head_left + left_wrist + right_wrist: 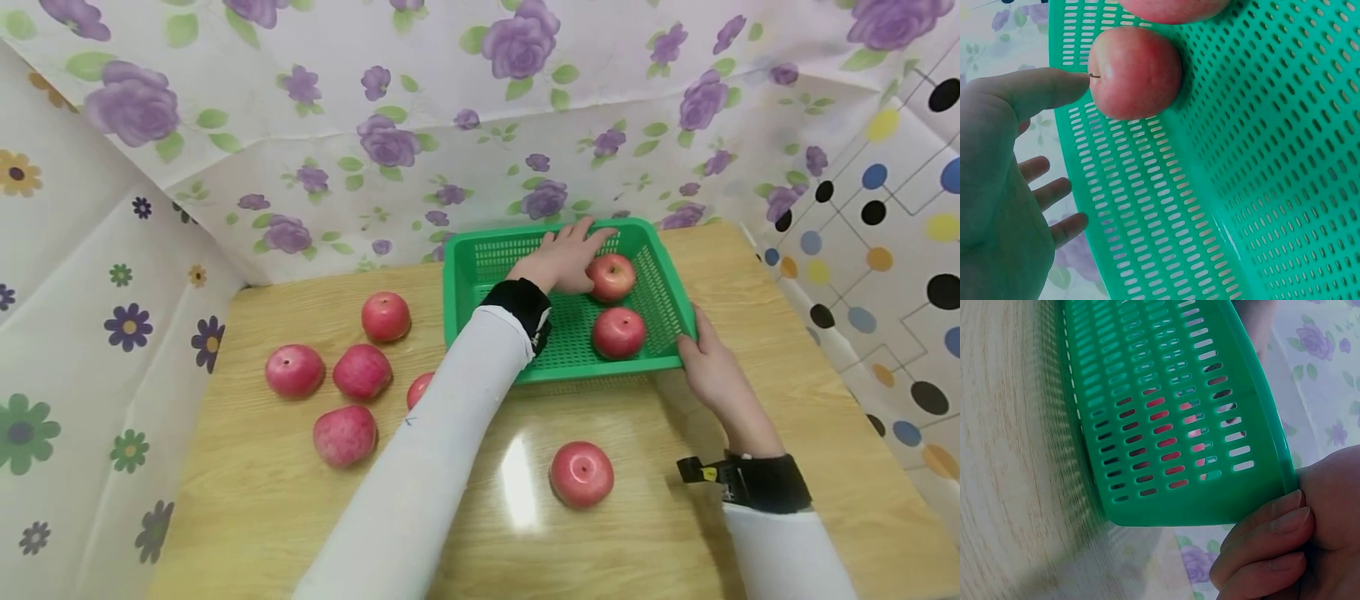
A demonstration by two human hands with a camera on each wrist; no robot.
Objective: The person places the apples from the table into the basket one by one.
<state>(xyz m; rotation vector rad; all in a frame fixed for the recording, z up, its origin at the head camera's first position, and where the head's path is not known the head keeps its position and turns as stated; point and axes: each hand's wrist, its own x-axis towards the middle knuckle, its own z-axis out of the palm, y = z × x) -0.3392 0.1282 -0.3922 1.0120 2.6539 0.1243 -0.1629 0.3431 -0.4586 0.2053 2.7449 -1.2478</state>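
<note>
A green plastic basket (pixel 570 374) stands at the back of the table, two red apples (pixel 618 333) inside at its right end. My left hand (pixel 564 257) reaches into it over the back rim, fingers spread. In the left wrist view its thumb tip meets the farther apple (pixel 1138 72) near the stem, while the other fingers (pixel 1069 230) extend along the rim without curling round the fruit. My right hand (pixel 708 358) grips the basket's front right corner; in the right wrist view, curled fingers (pixel 1266 550) pinch the rim. The basket wall (pixel 1166 506) there looks raised off the table.
Left of the basket lie several loose apples (pixel 362 372), one partly hidden by my left sleeve (pixel 450 433). Another apple (pixel 582 474) sits in front of the basket, between my forearms. Flowered cloth (pixel 390 167) hangs right behind the table (pixel 247 500).
</note>
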